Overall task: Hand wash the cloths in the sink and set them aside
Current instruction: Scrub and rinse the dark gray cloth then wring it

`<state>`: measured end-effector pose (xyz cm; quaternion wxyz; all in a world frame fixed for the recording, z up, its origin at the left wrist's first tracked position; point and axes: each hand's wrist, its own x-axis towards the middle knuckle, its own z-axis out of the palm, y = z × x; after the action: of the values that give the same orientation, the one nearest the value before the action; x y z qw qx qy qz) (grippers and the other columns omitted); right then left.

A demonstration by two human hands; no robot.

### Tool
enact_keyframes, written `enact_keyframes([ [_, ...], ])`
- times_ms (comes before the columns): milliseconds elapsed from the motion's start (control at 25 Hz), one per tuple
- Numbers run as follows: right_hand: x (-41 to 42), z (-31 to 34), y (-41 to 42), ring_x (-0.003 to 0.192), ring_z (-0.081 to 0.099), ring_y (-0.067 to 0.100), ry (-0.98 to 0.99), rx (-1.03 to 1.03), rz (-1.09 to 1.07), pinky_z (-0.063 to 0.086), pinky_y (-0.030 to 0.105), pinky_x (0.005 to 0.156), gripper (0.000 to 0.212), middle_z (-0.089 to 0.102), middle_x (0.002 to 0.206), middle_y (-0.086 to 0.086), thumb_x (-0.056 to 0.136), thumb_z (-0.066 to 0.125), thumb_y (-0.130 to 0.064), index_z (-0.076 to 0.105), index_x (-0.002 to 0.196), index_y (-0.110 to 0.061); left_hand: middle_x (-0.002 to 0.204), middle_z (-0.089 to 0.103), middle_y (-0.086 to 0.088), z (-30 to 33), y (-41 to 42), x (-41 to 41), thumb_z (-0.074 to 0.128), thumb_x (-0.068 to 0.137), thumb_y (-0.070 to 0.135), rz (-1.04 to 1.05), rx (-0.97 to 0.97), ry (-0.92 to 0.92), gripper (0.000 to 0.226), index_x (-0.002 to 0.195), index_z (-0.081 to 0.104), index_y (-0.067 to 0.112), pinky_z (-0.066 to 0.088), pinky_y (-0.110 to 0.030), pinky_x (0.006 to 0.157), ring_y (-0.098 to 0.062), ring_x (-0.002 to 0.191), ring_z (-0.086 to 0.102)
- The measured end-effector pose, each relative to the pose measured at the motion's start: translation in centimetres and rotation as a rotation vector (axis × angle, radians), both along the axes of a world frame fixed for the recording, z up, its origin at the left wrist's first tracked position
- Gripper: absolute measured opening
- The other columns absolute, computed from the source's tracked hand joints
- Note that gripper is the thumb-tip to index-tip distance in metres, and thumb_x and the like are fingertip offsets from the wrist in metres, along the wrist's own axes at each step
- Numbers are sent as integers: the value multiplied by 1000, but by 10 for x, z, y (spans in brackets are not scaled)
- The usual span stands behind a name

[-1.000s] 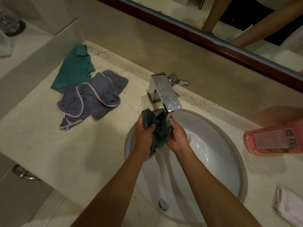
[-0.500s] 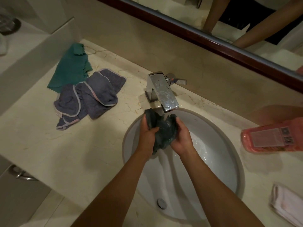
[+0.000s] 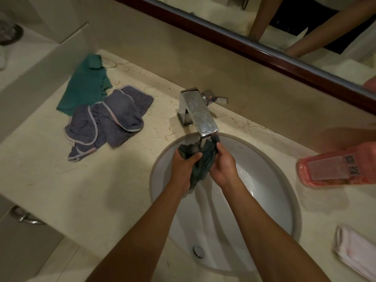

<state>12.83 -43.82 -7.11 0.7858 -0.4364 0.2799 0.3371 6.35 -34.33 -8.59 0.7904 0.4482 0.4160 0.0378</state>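
Both hands, the left hand [image 3: 184, 166] and the right hand [image 3: 222, 166], hold a cloth [image 3: 203, 163] over the sink [image 3: 270, 180], just under the tap [image 3: 198, 110] behind it. Two more cloths [image 3: 109, 117] lie overlapping on the counter [image 3: 81, 186] to the left. To the right lie a bottle [image 3: 335, 166] and, nearer, a folded towel [image 3: 356, 253].

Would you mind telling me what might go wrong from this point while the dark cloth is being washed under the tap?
1. Both the left hand and right hand wring the dark cloth right under the faucet, so knuckles may knock the spout.
2. Splashes could wet the marble counter and perhaps reach the grey cloths nearby.
3. The pink bottle lies on its side near the basin; an elbow might nudge it.
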Motion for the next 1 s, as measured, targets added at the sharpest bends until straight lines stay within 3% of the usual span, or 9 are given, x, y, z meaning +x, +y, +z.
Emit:
enact_keyframes([
  [120, -1, 1, -1, 95, 74, 27, -67, -14, 48, 61, 35, 75, 32, 75, 105, 18, 106, 45, -24, 64, 117, 0, 106, 74, -13, 5, 3, 0, 78, 85, 11, -141, -1, 26, 42, 121, 58, 5, 61, -31, 72, -22, 90, 75],
  [200, -1, 0, -3, 96, 74, 26, -112, -12, 90, 60, 35, 80, 33, 75, 105, 18, 106, 44, -22, 67, 111, 0, 93, 77, -11, 6, 6, -2, 75, 88, 12, -210, -45, 44, 34, 117, 59, 5, 61, -34, 63, -25, 79, 76],
  [320, -4, -4, -4, 111, 68, 27, -191, -73, 186, 54, 38, 94, 30, 74, 114, 14, 105, 45, -23, 66, 119, -5, 102, 75, -17, 8, 11, -3, 66, 96, 20, -151, -72, 29, 22, 115, 62, 11, 59, -53, 82, -39, 94, 71],
  [400, -9, -7, -6, 112, 66, 27, -212, -128, 304, 55, 38, 92, 32, 75, 113, 9, 106, 45, -30, 66, 120, -10, 113, 71, -19, 8, 14, -1, 59, 100, 22, -78, -76, -18, 27, 123, 62, 8, 56, -48, 90, -37, 106, 67],
  [560, -18, -8, -9, 99, 71, 19, -266, -186, 587, 55, 27, 83, 38, 76, 106, 6, 104, 45, -40, 69, 117, -14, 119, 66, -20, 16, 23, 3, 53, 103, 22, 62, -150, -76, 32, 131, 56, 8, 59, -39, 77, -34, 106, 66],
  [640, -14, -6, -10, 104, 70, 22, -288, -183, 550, 54, 27, 85, 34, 75, 112, 11, 102, 50, -33, 70, 117, -9, 122, 64, -21, 17, 29, 5, 53, 103, 21, 112, -176, -112, 35, 134, 53, 7, 60, -39, 76, -36, 108, 65],
  [800, -3, 7, -4, 105, 68, 34, -180, -102, 354, 58, 44, 83, 36, 71, 116, 19, 102, 52, -34, 64, 118, -5, 123, 66, -18, 15, 31, 2, 62, 98, 14, 157, -114, -128, 36, 132, 54, 8, 60, -43, 76, -36, 109, 67],
  [920, 0, 8, 7, 124, 60, 39, -77, -16, 240, 50, 54, 103, 47, 61, 130, 27, 103, 50, -35, 52, 138, -4, 121, 68, -12, 14, 27, 2, 65, 97, 17, 141, -25, -82, 29, 125, 58, 15, 60, -41, 68, -34, 107, 68],
  [1000, 1, 10, 10, 126, 59, 37, -73, 26, 212, 47, 54, 106, 36, 65, 130, 22, 105, 48, -30, 57, 134, -12, 122, 66, -11, 15, 26, 4, 64, 98, 19, 139, 30, -71, 26, 124, 58, 17, 60, -38, 67, -33, 109, 67],
])
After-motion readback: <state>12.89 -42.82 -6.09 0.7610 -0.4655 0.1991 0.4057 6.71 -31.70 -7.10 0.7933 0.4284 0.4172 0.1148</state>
